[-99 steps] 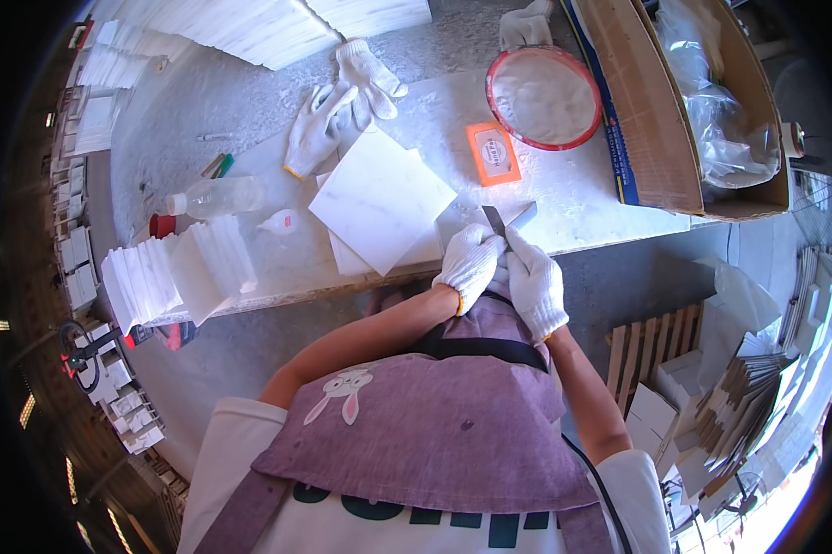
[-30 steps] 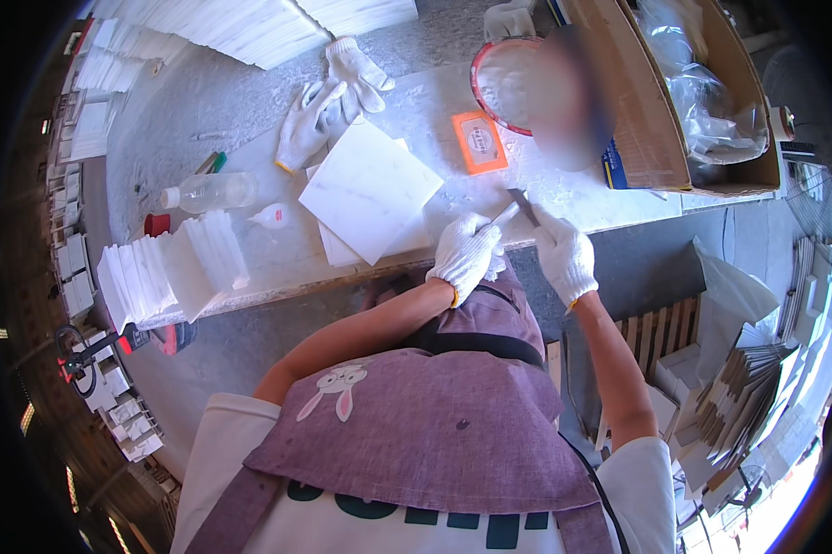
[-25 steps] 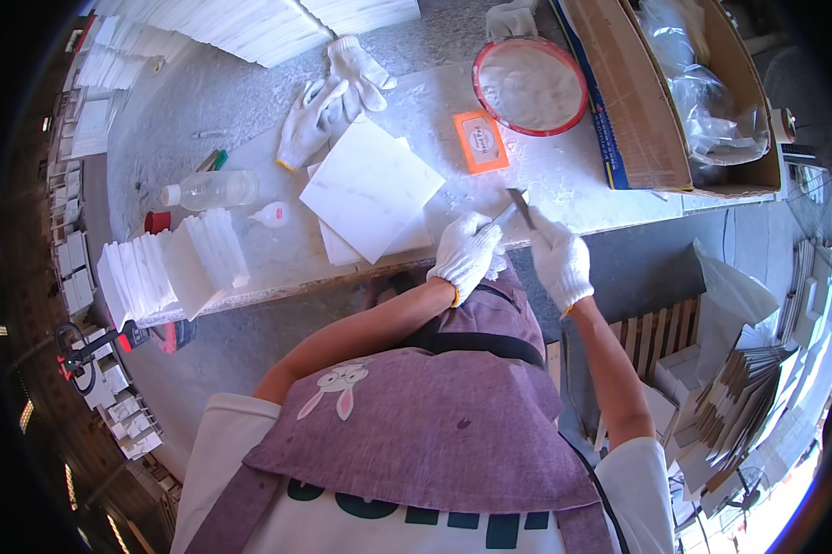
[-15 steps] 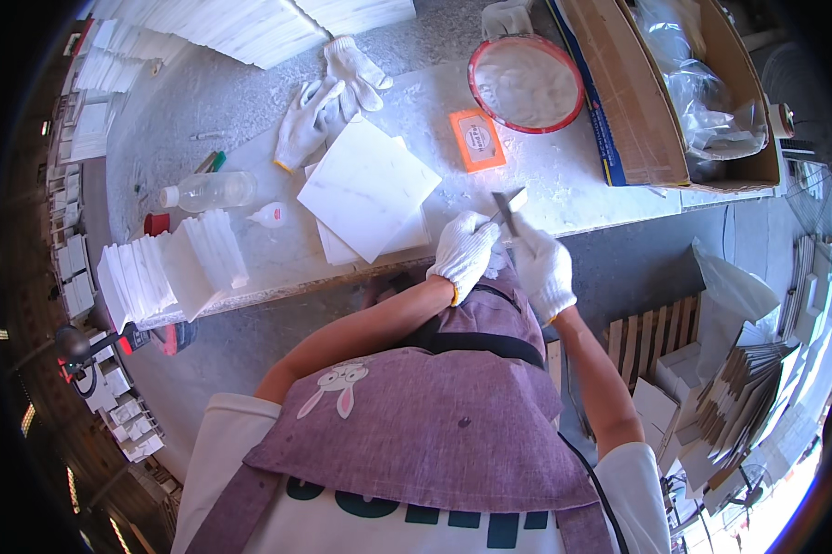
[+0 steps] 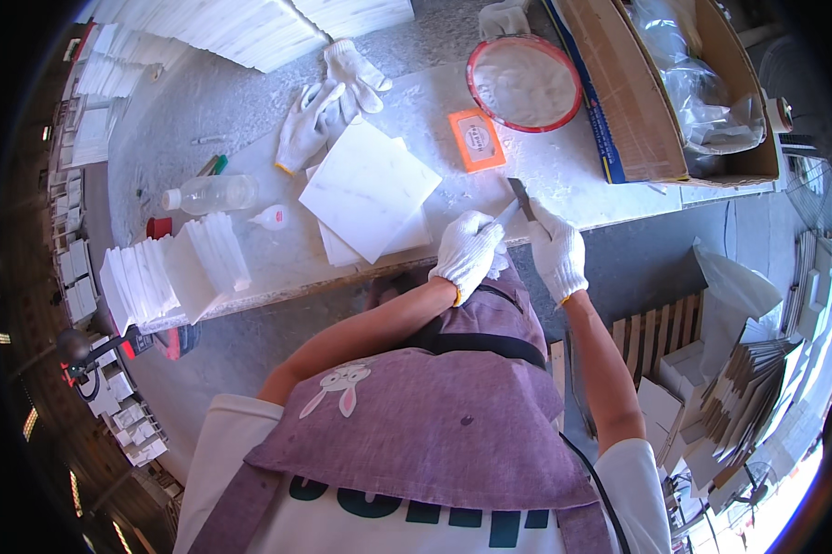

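Note:
My left hand (image 5: 469,247), in a white knit glove, is closed around a small white flat piece (image 5: 506,213) seen nearly edge-on. To its right, my right hand (image 5: 556,247), gloved too, grips a narrow, flat, dark blade-like tool (image 5: 519,194) whose exact kind I cannot make out. The tool's tip points away from me, just right of the piece and slightly apart from it. Both hands are at the near edge of the workbench (image 5: 582,189). Left of them, square white marbled tiles (image 5: 370,189) lie stacked askew. An orange pad or packet (image 5: 478,141) rests beyond my hands.
A red-rimmed round container of white powder (image 5: 525,83) stands near a cardboard box (image 5: 642,92) holding clear plastic. Spare white gloves (image 5: 310,120), a clear bottle (image 5: 215,194), a small dropper bottle (image 5: 270,217) and upright tiles (image 5: 199,254) occupy the left. A slatted wooden pallet (image 5: 654,337) is below right.
My right hand has shifted slightly right and drawn the dark tool away from the white piece; the tool's tip has swung. My left hand has moved only a little, tilting the piece.

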### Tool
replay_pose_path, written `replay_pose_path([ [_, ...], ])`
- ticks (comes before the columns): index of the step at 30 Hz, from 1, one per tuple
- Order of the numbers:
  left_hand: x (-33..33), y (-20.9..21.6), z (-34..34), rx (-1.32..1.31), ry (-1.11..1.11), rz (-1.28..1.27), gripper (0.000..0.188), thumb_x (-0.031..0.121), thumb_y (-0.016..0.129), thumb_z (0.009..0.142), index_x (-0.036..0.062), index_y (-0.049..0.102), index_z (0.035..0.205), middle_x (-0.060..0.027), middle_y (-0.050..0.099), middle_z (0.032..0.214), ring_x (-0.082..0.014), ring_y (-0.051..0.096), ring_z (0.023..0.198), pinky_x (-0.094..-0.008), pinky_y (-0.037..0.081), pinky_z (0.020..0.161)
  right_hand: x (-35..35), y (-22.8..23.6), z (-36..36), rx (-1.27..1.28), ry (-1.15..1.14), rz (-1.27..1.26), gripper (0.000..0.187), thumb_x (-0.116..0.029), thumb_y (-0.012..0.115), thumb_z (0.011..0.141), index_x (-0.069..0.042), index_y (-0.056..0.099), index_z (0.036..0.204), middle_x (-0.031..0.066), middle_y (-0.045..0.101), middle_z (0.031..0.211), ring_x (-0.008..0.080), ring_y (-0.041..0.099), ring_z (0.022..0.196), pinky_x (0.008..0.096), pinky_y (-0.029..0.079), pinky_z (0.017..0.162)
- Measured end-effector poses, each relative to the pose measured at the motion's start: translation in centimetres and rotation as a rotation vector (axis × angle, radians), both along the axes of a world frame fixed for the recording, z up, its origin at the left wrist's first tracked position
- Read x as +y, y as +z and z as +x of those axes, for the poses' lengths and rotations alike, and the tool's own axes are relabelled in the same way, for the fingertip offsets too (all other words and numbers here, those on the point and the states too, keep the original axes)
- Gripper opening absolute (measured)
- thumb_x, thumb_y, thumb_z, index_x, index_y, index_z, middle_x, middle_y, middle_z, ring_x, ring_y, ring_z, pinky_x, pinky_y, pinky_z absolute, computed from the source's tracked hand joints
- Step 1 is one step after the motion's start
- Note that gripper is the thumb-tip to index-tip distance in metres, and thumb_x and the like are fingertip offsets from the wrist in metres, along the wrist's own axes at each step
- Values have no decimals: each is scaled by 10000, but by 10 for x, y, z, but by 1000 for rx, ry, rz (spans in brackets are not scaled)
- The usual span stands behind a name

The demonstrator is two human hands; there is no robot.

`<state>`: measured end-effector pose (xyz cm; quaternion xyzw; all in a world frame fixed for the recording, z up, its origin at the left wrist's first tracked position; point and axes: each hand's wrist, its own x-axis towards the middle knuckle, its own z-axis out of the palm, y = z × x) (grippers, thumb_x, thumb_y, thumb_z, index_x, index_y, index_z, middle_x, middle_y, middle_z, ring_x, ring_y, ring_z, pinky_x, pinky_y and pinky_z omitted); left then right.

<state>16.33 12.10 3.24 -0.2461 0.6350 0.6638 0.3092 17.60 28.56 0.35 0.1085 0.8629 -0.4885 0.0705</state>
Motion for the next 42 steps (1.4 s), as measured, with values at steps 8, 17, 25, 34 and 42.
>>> replay_pose_path([
  [8, -1, -4, 2, 31, 19, 33, 218, 175, 591, 928, -40, 610, 957, -123, 653, 748, -201, 666, 567, -315, 532, 452, 2, 4, 2, -42, -1, -16, 337, -179, 565, 910, -93, 669, 1219, 223, 681, 996, 355, 679, 958, 359, 515, 824],
  [17, 2, 0, 1, 44, -11, 0, 214, 166, 587, 930, -43, 606, 976, -133, 658, 744, -197, 651, 534, -310, 524, 450, 11, -5, -4, -150, 10, -17, 372, -171, 589, 884, -97, 661, 1241, 227, 683, 1052, 326, 682, 995, 354, 504, 870],
  [25, -3, -2, 1, 43, -50, -5, 230, 160, 602, 948, -46, 588, 1049, -139, 655, 783, -198, 652, 570, -293, 524, 460, 13, 1, -7, -118, 43, -38, 364, -166, 562, 897, -67, 656, 1234, 210, 694, 1057, 308, 695, 989, 338, 515, 858],
  [34, 0, 7, -1, 54, -14, -10, 212, 148, 572, 936, -51, 601, 1000, -132, 656, 735, -182, 642, 535, -295, 506, 432, 14, 1, -8, -138, 44, -79, 362, -165, 578, 892, -80, 662, 1234, 212, 694, 1072, 298, 692, 1001, 336, 505, 879],
  [42, -1, 1, -1, 37, -21, -14, 188, 142, 606, 934, -22, 609, 1027, -124, 657, 765, -183, 653, 568, -293, 514, 455, 11, -9, -5, -157, -41, -105, 376, -139, 533, 899, -7, 638, 1235, 218, 690, 1122, 239, 688, 1043, 301, 489, 913],
])
